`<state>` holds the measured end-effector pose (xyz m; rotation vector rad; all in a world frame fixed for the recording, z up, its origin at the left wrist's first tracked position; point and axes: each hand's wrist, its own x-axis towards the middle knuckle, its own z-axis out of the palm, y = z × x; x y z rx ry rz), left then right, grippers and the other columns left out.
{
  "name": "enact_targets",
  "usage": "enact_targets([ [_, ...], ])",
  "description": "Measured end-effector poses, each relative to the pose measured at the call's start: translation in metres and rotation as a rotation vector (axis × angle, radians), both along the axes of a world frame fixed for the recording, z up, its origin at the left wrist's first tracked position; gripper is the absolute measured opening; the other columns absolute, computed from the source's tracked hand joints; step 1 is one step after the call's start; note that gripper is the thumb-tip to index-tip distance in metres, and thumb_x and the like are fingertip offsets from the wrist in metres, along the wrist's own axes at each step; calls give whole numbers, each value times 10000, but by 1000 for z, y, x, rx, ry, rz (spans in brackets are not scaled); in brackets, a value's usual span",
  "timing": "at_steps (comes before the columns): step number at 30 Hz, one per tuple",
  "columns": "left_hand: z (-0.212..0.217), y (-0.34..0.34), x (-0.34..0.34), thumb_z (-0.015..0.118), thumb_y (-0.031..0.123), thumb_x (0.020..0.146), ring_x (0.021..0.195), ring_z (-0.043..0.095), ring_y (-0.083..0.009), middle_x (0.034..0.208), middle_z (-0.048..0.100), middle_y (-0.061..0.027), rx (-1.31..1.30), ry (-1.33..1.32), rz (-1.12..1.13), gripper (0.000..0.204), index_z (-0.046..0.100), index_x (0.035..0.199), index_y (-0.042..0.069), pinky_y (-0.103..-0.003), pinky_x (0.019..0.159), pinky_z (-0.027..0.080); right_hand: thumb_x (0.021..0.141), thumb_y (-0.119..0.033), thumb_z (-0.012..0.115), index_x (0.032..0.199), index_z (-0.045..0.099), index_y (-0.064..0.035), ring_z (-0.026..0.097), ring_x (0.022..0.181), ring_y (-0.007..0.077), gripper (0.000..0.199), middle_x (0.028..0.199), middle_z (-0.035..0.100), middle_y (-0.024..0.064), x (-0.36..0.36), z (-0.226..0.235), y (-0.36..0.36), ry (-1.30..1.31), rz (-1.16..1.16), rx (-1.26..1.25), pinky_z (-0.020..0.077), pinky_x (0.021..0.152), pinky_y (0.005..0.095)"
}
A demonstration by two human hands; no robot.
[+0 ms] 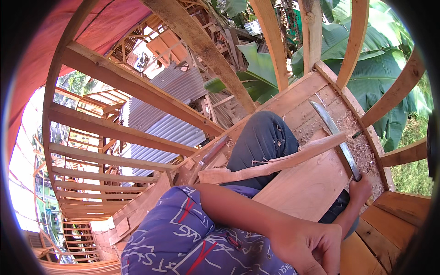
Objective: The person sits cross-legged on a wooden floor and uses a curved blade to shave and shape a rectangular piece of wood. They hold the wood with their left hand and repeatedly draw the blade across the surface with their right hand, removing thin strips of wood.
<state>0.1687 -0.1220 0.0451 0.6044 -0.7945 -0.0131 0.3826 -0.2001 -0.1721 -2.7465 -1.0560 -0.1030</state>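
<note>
My right hand (362, 189) is closed around the handle of a long curved blade (332, 130). The blade runs up and to the left, crossing the far end of a rough, pale wooden stick (275, 162). The stick lies across my knee, which is in dark trousers (261, 140). My left forearm comes out of a purple patterned sleeve (183, 233) and ends at my left hand (314, 250) by the lower edge. That hand's fingers are curled beside my right forearm, and its palm is hidden.
I sit on a plank platform (307, 183) scattered with wood shavings (362, 151). Curved timber ribs (137, 87) and posts ring it. Beyond them are corrugated metal roofs (160, 128) on the left and banana leaves (380, 78) on the right.
</note>
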Motion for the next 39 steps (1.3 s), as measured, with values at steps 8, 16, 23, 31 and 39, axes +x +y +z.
enact_targets([
  [8,21,-23,-22,612,88,894,874,637,-198,957,670,-173,-155,471,2,239,633,1041,-99,-306,762,498,695,-126,585,875,657,-90,623,771,387,198,799,650,180,-5,7,4,80,-14,-36,473,664,500],
  [16,-8,-41,18,592,104,907,933,625,-214,1004,666,-175,-133,355,45,261,622,1069,-98,-331,862,475,675,-113,589,853,640,-67,617,775,384,191,790,642,183,-9,19,8,147,-49,-75,465,666,498],
  [23,0,19,-3,600,166,888,920,652,-255,1030,655,-221,-395,640,-120,351,604,1070,-134,-340,872,480,629,-86,595,830,639,-62,611,723,378,206,748,631,170,-8,6,8,89,38,7,460,636,481],
  [31,34,51,8,583,174,874,896,653,-278,1055,631,-243,10,395,866,388,576,1108,-135,-372,884,489,613,-83,629,776,649,-59,618,697,353,166,716,632,159,-1,13,8,147,-18,-1,462,618,460],
  [39,29,39,19,551,167,891,961,607,-287,1111,593,-238,361,-404,1263,387,548,1139,-130,-391,919,459,616,-79,624,758,649,-61,623,702,339,145,724,638,151,2,16,7,258,-14,13,470,623,442],
])
